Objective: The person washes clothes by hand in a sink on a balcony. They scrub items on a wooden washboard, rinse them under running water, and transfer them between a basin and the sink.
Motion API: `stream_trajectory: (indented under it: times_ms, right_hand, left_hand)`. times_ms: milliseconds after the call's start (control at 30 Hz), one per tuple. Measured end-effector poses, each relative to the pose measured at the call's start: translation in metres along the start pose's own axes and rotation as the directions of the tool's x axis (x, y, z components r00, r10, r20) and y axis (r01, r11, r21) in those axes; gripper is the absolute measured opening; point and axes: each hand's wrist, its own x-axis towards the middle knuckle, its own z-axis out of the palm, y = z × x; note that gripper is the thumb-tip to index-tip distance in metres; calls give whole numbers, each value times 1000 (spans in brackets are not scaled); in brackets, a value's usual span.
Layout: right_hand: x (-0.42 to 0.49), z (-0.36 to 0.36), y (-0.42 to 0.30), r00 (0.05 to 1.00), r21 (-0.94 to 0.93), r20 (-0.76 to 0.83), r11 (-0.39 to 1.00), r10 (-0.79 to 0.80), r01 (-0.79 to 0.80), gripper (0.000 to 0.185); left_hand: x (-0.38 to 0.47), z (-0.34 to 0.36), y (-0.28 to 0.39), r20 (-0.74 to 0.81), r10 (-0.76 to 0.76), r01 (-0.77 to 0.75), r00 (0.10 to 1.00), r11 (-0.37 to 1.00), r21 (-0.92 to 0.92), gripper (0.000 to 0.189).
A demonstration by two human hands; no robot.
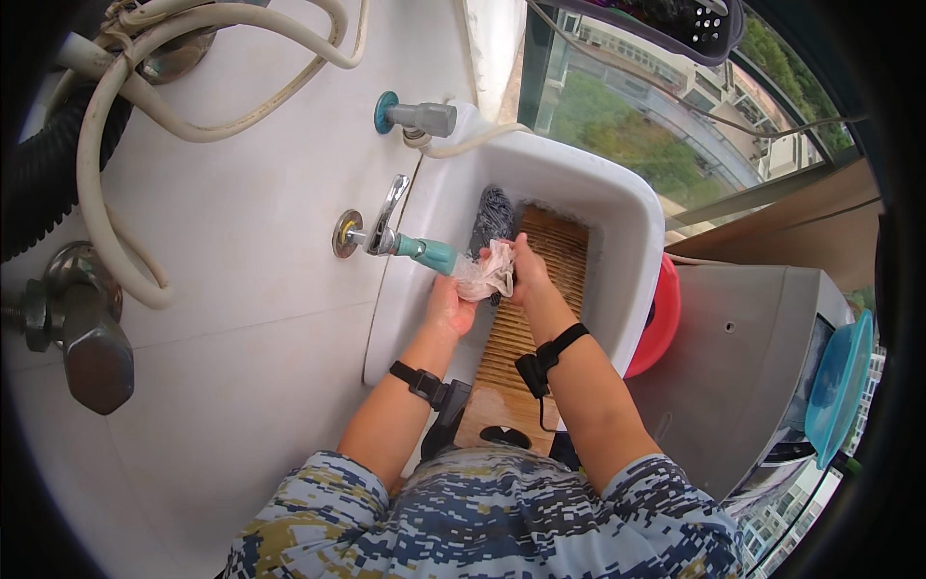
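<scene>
Both my hands hold a thin, wet, pale pinkish cloth [486, 273] under the green spout extension of the tap [428, 253]. Water seems to run onto the cloth. My left hand [451, 307] has its lower left edge, palm partly turned up. My right hand [528, 268] grips the right edge between thumb and fingers. Beneath them a ribbed wooden washboard [535, 318] leans in the white ceramic sink [629, 174]. A dark patterned wet cloth [493, 217] lies beside the board, partly hidden by the pale one.
The chrome tap lever [394, 203] stands up from the tiled wall. Above it is a second valve [427, 118] with a hose. Right of the sink are a red basin [662, 318] and a grey appliance [738, 354] with a turquoise lid [843, 391]. A window lies beyond.
</scene>
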Motion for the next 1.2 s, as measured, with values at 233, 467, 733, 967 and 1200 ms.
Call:
stream_trajectory:
  times_ms: [233, 467, 733, 967, 1200]
  right_hand:
    - [-49, 6, -17, 932, -626, 301, 695, -202, 353, 26]
    - [-28, -24, -13, 996, -563, 68, 827, 56, -8, 17]
    - [-34, -12, 20, 971, -150, 198, 983, 131, -102, 45]
    - [-33, 5, 21, 969, -45, 152, 978, -195, 204, 30]
    - [-116, 16, 67, 418, -651, 727, -354, -544, 671, 33]
  left_hand:
    - [-23, -9, 11, -82, -202, 216, 976, 950, 226, 37]
    - [-12, -3, 18, 141, -134, 161, 981, 965, -208, 42]
    - [-22, -8, 29, 410, -25, 18, 912, 1000, 20, 46]
    - [-16, -2, 24, 109, -67, 62, 992, 997, 52, 37]
    - [11, -19, -16, -42, -161, 157, 986, 984, -79, 32]
